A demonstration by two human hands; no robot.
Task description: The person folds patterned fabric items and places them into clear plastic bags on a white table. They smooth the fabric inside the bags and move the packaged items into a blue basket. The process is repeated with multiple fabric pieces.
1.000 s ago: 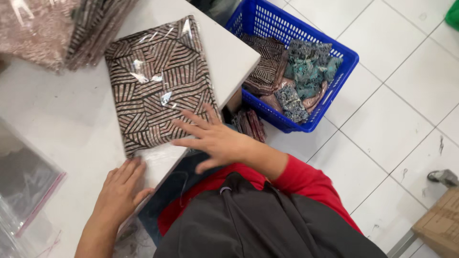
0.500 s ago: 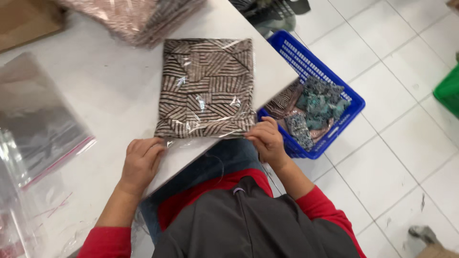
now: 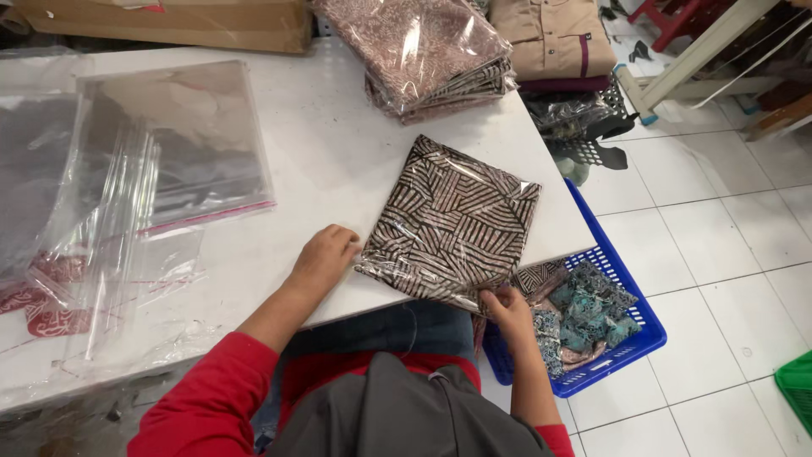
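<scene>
- Lower centre of the frame: the person's red sleeves and dark apron, with both arms reaching up to the table edge.
- The right hand sits at lower centre-right, fingers curled shut in a pinch on the near corner of the bagged striped cloth where it overhangs the table edge.
- The left hand lies at centre-left, loosely closed, with its fingertips pressed on the packet's left corner; it appears to pinch the plastic edge, though the view is too poor to be sure whether it grips or only pins it down.
- The packet itself — a folded brown-and-cream striped cloth in clear plastic — lies turned like a diamond on the white table, mid-frame, near the table's right edge.
- Doing this well calls for both corners held evenly, the plastic kept taut and flat, and the cloth square inside so the film does not wrinkle.
- Right of the packet, lower down, a blue basket on the tiled floor holds teal and patterned cloths.
- Left of the frame: loose clear bags spread flat, some with a red strip.
- Upper centre — a stack of bagged cloths; a cardboard box lies along the top left.
</scene>
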